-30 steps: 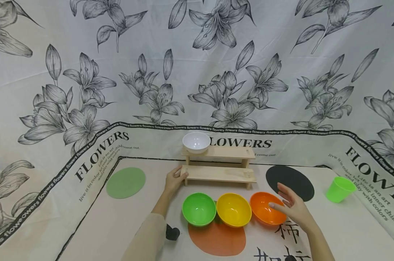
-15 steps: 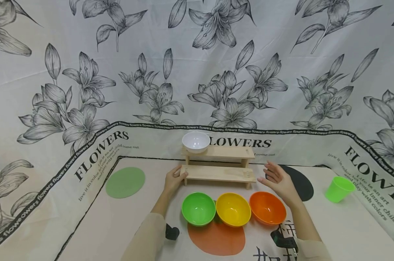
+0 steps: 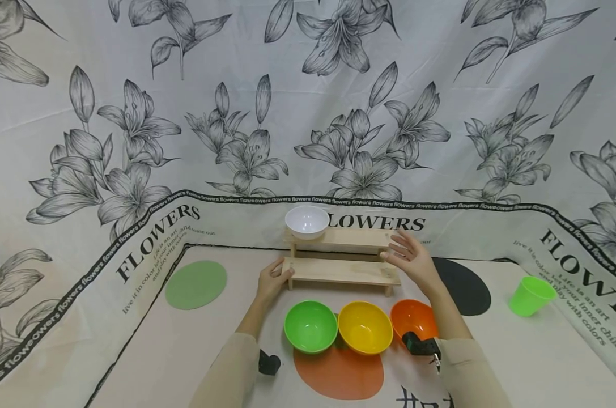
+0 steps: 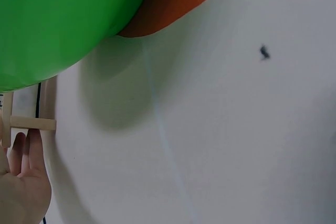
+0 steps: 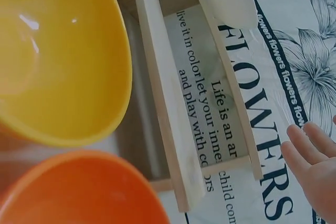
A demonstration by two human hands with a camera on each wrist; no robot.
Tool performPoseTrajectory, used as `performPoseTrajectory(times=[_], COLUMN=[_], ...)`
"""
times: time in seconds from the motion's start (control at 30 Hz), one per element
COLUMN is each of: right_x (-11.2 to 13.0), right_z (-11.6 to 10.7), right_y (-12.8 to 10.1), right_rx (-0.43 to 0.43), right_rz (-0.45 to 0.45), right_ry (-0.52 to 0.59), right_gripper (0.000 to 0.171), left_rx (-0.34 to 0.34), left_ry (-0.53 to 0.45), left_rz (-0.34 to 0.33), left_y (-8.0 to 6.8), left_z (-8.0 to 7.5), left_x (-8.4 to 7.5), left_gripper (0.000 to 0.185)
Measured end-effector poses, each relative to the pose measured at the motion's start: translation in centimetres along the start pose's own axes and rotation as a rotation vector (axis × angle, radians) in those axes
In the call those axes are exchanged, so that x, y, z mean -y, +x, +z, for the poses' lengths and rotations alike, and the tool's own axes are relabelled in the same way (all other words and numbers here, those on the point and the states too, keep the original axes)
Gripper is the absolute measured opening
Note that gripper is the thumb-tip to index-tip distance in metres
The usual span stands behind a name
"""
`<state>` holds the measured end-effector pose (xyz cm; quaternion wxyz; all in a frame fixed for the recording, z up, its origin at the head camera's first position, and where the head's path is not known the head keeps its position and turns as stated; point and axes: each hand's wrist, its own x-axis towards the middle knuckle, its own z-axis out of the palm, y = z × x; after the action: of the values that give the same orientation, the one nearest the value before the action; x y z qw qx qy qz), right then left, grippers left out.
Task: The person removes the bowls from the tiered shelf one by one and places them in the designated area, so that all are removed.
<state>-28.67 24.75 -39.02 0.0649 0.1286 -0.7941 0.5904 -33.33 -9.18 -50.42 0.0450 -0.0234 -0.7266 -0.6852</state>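
A two-step wooden shelf (image 3: 340,271) stands at the back middle of the table, with a white bowl (image 3: 306,221) on the left of its top step. My left hand (image 3: 273,280) rests against the left end of the lower step, its fingers (image 4: 29,153) straight beside the wooden leg. My right hand (image 3: 411,258) hovers open with spread fingers at the shelf's right end and holds nothing. In front of the shelf sit a green bowl (image 3: 310,326), a yellow bowl (image 3: 365,327) and an orange bowl (image 3: 413,318) in a row. My right forearm covers part of the orange bowl.
A green cup (image 3: 531,294) stands at the far right. Round mats lie flat on the table: green (image 3: 196,284) at the left, black (image 3: 466,286) right of the shelf, orange (image 3: 338,375) under the bowls. Flower-print cloth rises behind and beside the table.
My right hand has moved from beside the orange bowl back and leftward to the shelf's right end. The left hand has stayed at the shelf's left end.
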Motion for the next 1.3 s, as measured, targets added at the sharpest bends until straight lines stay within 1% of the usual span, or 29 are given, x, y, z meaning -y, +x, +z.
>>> performPoseTrajectory(times=[0.03, 0.07, 0.1, 0.17, 0.23, 0.27, 0.3, 0.33, 0.4, 0.53, 0.67, 0.7, 0.77, 0.87, 1.0, 1.07, 1.17, 1.3], right_x=[0.0, 0.1, 0.0, 0.1, 0.1, 0.1, 0.1, 0.1, -0.1, -0.3, -0.2, 0.3, 1.1, 1.3, 0.2, 0.2, 0.4, 1.1], right_z=[0.2, 0.4, 0.5, 0.9, 1.3, 1.5, 1.7, 1.9, 2.3, 3.1, 3.9, 4.2, 4.8, 5.6, 6.8, 7.5, 8.7, 10.5], right_y=[0.3, 0.6, 0.9, 1.5, 2.0, 2.3, 2.5, 2.8, 3.3, 4.2, 5.0, 5.0, 5.0, 5.6, 7.0, 7.5, 8.1, 8.7], right_rx=[0.005, 0.010, 0.014, 0.013, 0.008, 0.005, 0.000, -0.002, -0.003, 0.006, 0.016, 0.023, 0.036, 0.065, 0.089, 0.095, 0.101, 0.126], right_rz=[-0.007, -0.014, -0.018, -0.030, -0.036, -0.038, -0.039, -0.040, -0.032, -0.012, -0.003, -0.001, -0.001, -0.003, -0.009, -0.012, -0.027, -0.082], right_ry=[0.015, 0.032, 0.047, 0.065, 0.070, 0.067, 0.066, 0.064, 0.065, 0.092, 0.102, 0.107, 0.114, 0.130, 0.125, 0.116, 0.103, 0.088], right_gripper=[0.083, 0.083, 0.082, 0.082, 0.081, 0.081, 0.081, 0.081, 0.080, 0.080, 0.080, 0.079, 0.078, 0.077, 0.079, 0.080, 0.083, 0.085], left_rx=[-0.001, 0.005, 0.006, 0.007, 0.002, 0.001, -0.005, -0.001, 0.007, 0.030, 0.027, 0.026, 0.026, 0.021, 0.009, 0.013, 0.012, -0.009], left_ry=[0.002, -0.007, -0.007, -0.002, 0.003, 0.005, 0.018, 0.015, 0.014, 0.011, 0.021, 0.018, 0.014, 0.015, 0.020, 0.022, 0.014, 0.001], left_rz=[0.011, 0.043, 0.056, 0.071, 0.054, 0.043, 0.013, 0.001, -0.010, -0.012, -0.007, -0.009, -0.008, -0.010, -0.002, 0.012, 0.009, -0.015], left_y=[0.0, 0.2, 0.2, 0.3, 0.2, 0.0, -0.2, -0.5, -1.0, -2.2, -2.6, -2.6, -2.3, -1.4, -0.3, 0.0, 0.2, 0.3], left_z=[0.0, -0.1, -0.2, -0.2, -0.2, -0.2, -0.1, -0.1, -0.1, -0.2, -0.3, -0.3, -0.3, -0.4, -0.2, -0.1, -0.1, 0.0], left_x=[0.1, 0.5, 0.6, 0.7, 0.5, 0.3, -0.3, -0.8, -1.8, -3.6, -4.0, -4.0, -3.8, -2.5, -0.6, -0.3, -0.2, -0.2], left_gripper=[0.059, 0.060, 0.061, 0.062, 0.061, 0.060, 0.059, 0.058, 0.058, 0.056, 0.055, 0.055, 0.054, 0.056, 0.058, 0.058, 0.058, 0.057])
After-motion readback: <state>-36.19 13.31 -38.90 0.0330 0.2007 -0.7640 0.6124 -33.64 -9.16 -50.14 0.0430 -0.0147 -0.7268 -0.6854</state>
